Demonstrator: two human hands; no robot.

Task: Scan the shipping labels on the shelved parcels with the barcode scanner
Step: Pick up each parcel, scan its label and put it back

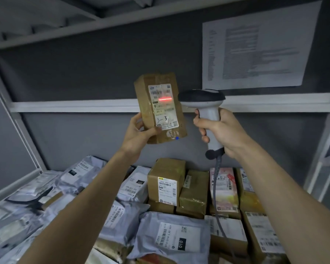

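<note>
Centre frame, our left hand [139,133] grips a small brown parcel [160,108]; our right hand [220,130], at 3 o'clock, clasps the barcode scanner [204,103], beam on its shipping label [163,106]. Many shelved parcels [160,206] at 6 o'clock likely await.

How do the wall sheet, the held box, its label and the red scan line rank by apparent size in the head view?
1. Wall sheet
2. Held box
3. Label
4. Red scan line

The sheet hangs farther back, so it is truly the largest.
</note>
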